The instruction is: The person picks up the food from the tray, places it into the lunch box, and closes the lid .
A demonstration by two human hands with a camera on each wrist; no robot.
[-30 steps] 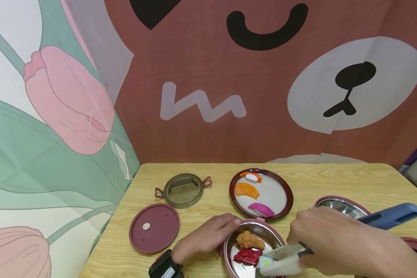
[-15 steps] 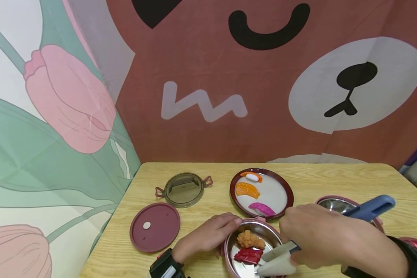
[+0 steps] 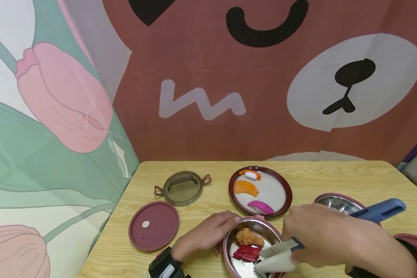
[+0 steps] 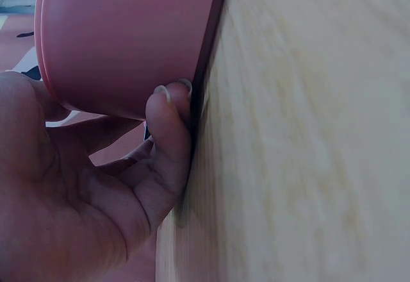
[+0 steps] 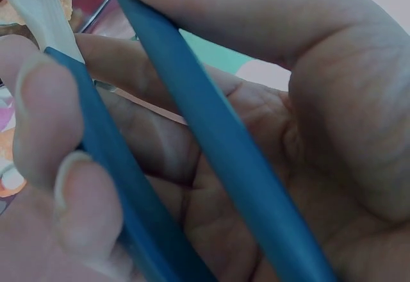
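My left hand holds the near-left side of a pink steel-lined bowl; in the left wrist view, curled fingertips press low on the bowl's outer wall. Inside the bowl lie a toy piece of fried chicken and a red toy meat piece. With my right hand I grip tongs with white tips and blue handles. The tips point down into the bowl's right side, beside the red piece. Whatever lies between or under the tips is hidden.
Behind the bowl stands a dark-rimmed plate with several toy sushi toppings. A glass lid and a round maroon lid lie to the left. Another steel-lined bowl sits behind my right hand; a pinkish-red dish is at the far right.
A second ago the tongs held a small white-and-green piece over the bowl; that piece is now out of sight. The tongs have shifted slightly left and tipped. My left hand has stayed put.
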